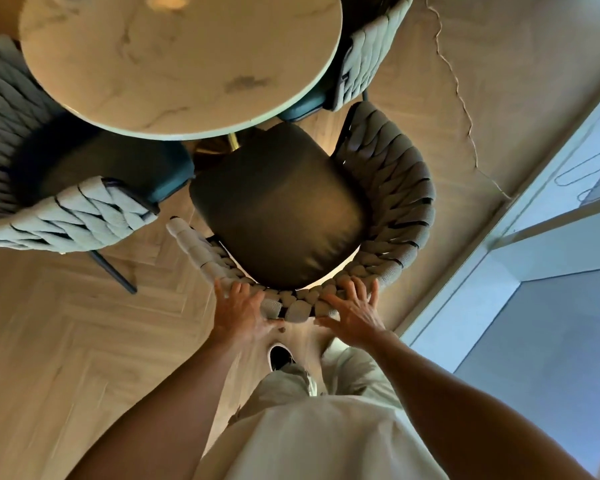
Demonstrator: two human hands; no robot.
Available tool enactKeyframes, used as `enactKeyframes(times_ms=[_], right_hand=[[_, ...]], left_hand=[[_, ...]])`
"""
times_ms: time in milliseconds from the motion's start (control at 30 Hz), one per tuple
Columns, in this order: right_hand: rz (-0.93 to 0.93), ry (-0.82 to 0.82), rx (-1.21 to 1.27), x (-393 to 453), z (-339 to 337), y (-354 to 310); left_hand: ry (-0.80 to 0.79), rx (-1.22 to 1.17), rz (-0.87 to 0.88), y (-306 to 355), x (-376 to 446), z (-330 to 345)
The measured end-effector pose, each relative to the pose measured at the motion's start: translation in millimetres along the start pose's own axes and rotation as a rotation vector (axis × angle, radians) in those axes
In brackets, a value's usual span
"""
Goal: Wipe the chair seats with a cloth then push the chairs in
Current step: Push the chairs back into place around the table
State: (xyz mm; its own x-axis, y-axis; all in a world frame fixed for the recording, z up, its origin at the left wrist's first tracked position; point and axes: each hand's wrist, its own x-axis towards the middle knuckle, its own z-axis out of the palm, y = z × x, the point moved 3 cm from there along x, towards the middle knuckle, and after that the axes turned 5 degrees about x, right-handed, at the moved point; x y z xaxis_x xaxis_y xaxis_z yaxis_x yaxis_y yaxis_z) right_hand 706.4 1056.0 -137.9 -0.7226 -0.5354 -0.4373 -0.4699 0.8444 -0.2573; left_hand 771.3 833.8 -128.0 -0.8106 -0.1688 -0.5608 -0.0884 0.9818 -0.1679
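A chair with a dark leather seat (278, 206) and a woven grey rope backrest (395, 188) stands right below me, its front edge at the rim of the round marble table (174, 60). My left hand (239, 315) and my right hand (352, 311) lie side by side on the top of the backrest nearest me, fingers spread and fairly straight, pressing against the weave. No cloth is in view.
Two more woven chairs stand at the table: one at the left (66, 216) with a teal seat, one at the back right (364, 53). Herringbone wood floor (66, 341) lies around. A glass wall (548, 306) runs along the right. My shoe (279, 356) is under the backrest.
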Motion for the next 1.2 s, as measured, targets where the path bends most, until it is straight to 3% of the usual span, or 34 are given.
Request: enactKeyframes(times_ms=[300, 400, 500, 733, 967, 1200], right_hand=[[-0.039, -0.1, 0.07, 11.9, -8.1, -2.8], [-0.162, -0.05, 0.278, 12.3, -27.3, 11.8], [-0.16, 0.117, 0.567, 25.8, -60.3, 58.9], [-0.135, 0.243, 0.551, 84.3, -146.3, 193.5], [-0.004, 0.01, 0.506, 132.0, -199.7, 324.4], [0.052, 0.017, 0.525, 169.6, -251.8, 409.1]], left_hand=[[-0.174, -0.081, -0.014, -4.6, 18.6, -13.6], [-0.276, -0.302, -0.081, -4.1, 30.6, -17.4], [-0.234, -0.593, -0.168, 13.8, 52.2, -25.6], [-0.119, -0.91, -0.226, 126.0, 108.6, -112.3], [-0.105, -1.062, -0.222, 229.1, 176.6, -201.4], [-0.038, -1.133, -0.298, 275.1, 258.7, -260.3]])
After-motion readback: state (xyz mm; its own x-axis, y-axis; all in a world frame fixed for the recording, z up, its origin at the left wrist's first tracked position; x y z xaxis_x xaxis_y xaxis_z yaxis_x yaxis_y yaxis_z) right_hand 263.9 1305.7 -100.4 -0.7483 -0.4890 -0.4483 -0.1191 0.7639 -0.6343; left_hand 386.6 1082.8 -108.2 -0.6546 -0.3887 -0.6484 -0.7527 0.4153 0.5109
